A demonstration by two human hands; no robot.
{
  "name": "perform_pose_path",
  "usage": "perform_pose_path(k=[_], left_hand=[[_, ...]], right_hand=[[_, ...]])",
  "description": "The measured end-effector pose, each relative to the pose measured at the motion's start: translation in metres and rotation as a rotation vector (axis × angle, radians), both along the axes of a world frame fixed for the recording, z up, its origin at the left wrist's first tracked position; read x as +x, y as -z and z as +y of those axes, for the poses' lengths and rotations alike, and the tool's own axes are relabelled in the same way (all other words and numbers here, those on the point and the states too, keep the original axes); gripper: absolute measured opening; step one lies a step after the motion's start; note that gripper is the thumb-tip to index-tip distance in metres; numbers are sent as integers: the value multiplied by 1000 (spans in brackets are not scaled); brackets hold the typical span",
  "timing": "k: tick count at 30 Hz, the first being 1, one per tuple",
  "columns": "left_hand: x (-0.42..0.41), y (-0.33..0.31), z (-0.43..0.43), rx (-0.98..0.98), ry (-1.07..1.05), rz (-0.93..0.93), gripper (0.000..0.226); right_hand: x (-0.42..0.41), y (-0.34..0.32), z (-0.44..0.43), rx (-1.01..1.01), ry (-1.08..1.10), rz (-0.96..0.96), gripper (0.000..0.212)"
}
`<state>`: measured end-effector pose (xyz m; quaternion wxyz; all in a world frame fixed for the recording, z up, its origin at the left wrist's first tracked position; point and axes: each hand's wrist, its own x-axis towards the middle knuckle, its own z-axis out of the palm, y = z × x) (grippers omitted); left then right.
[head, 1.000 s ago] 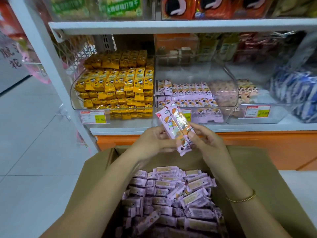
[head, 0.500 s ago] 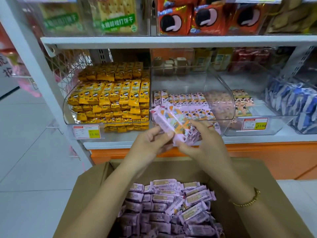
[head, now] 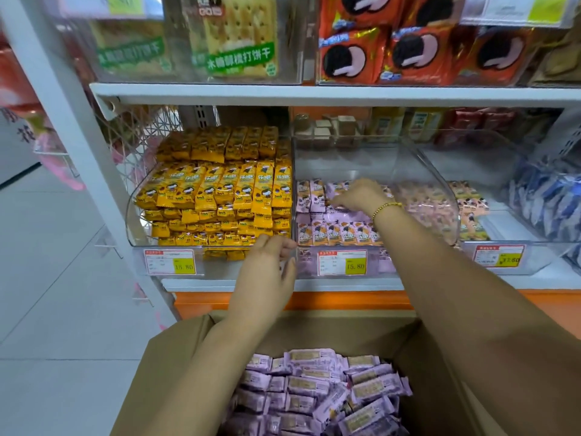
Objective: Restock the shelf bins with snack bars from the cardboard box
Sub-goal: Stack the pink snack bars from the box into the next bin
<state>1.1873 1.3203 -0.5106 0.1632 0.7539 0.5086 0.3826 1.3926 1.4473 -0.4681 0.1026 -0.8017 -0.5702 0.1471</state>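
I am at the putting-in step. My right hand [head: 361, 196] is inside the middle clear bin [head: 345, 162], down on the purple snack bars [head: 339, 234] lined up there. I cannot tell if its grip is pinched on a bar or loose. My left hand [head: 267, 269] hangs by the bin's front edge, its grip soft and holding nothing. The cardboard box [head: 176, 366] below holds a pile of loose bars [head: 314, 385]. Next, I think, the hands must reach down there and scoop a bunch.

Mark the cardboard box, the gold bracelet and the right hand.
cardboard box [head: 345, 332]: head view, far inner wall.
gold bracelet [head: 385, 207]: head view, beads across the wrist.
right hand [head: 358, 195]: head view, back of the hand.
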Motion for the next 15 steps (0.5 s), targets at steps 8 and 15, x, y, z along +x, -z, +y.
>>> perform_pose_path(k=[8, 15], left_hand=[[-6, 5, 4, 48, 41, 3, 19], [-35, 8, -14, -14, 2, 81, 41]], right_hand=[[-10, -12, 1, -146, -109, -204, 48], [-33, -17, -102, 398, -255, 166, 28]])
